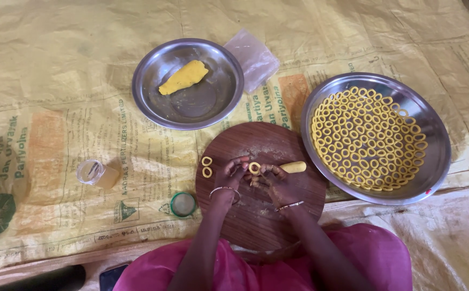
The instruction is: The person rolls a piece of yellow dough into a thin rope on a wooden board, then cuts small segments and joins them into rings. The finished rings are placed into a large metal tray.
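Pinching a small yellow dough ring (254, 168); left hand (229, 175) and right hand (277, 180) both grip it.

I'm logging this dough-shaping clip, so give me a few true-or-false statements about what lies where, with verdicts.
1. Both hands, left hand and right hand, pinch a dough ring over the round wooden board. True.
2. The large steel plate holds no rings. False: it is filled with many rings.
3. Two finished rings lie on the board beside the left hand. True.
4. The small steel plate holds rings. False: it holds a yellow dough lump.
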